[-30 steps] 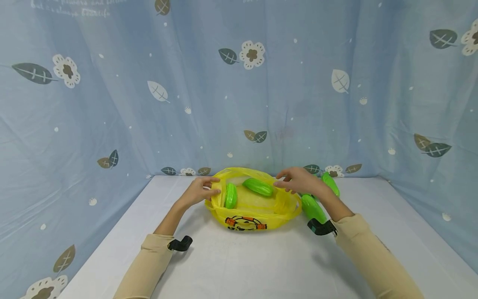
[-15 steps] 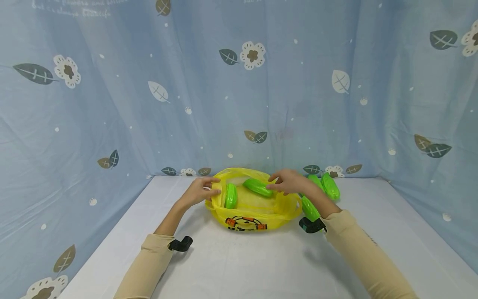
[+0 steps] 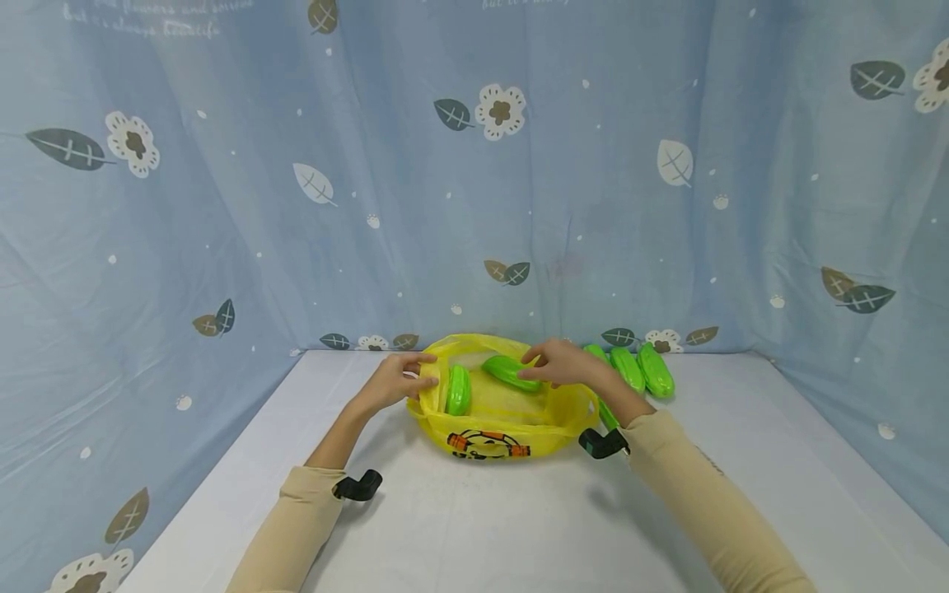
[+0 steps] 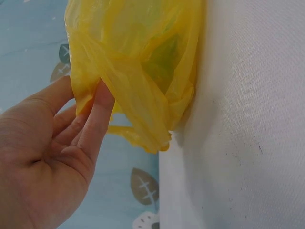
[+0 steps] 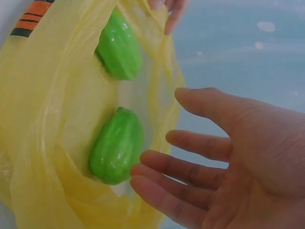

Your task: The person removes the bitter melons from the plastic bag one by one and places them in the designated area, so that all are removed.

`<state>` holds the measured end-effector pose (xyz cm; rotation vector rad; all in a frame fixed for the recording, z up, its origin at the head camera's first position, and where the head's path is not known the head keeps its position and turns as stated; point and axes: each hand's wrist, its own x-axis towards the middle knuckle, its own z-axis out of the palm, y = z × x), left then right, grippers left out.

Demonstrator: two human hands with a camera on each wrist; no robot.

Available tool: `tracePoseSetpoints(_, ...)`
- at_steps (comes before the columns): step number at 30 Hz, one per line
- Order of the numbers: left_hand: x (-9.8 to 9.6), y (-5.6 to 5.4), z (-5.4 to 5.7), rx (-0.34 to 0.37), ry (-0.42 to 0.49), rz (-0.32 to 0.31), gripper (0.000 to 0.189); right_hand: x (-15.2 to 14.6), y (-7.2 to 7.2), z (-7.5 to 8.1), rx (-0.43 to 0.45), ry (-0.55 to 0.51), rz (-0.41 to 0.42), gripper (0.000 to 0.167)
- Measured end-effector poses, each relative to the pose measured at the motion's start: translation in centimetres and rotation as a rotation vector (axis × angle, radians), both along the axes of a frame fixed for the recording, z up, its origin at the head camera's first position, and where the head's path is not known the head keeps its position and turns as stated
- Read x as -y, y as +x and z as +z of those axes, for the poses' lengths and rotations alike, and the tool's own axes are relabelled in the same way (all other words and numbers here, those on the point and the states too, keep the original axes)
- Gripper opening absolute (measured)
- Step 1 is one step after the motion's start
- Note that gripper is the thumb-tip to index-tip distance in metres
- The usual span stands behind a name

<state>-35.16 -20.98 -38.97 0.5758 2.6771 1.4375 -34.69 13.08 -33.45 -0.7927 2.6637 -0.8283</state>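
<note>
Yellow bag [image 3: 504, 424]: sitting on the bench [image 3: 482, 527], mouth gaping; its thin film is probably calling for a light pinch, so the rim isn't collapsing.
Left hand [image 3: 393, 379]: pinching the bag's left rim.
Right hand [image 3: 565, 362]: hovering over the right side, fingers loosely extended, gripping nothing; an entry clear of the film is likely working best.
Left green vegetable [image 3: 459, 389]: lying inside, near the pinched rim.
Right green vegetable [image 3: 507, 369]: lying inside, by the right fingertips; contact I cannot tell.
Outer vegetables [image 3: 657, 372]: lying right of the bag, some partly hidden by the arm [image 3: 704, 486].

Free space separates two green vegetables [image 3: 458, 389] inside yellow bag [image 3: 552, 438]
</note>
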Motion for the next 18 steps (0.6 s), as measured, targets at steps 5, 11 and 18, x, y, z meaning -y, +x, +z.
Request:
tracePoseSetpoints(5,0.0,-0.2,-0.1,0.001,0.002,-0.008,0.050,0.6,-0.6,-0.2,0.002,0.017,-0.029,0.050)
tracePoseSetpoints(11,0.1,-0.2,-0.1,-0.008,0.001,-0.012,0.049,1.3,-1.2,-0.4,-0.012,0.051,-0.037,0.052)
tracePoseSetpoints(18,0.0,0.0,0.0,-0.012,0.000,-0.014,0.048,1.9,-1.8,-0.7,-0.015,0.071,-0.059,0.053)
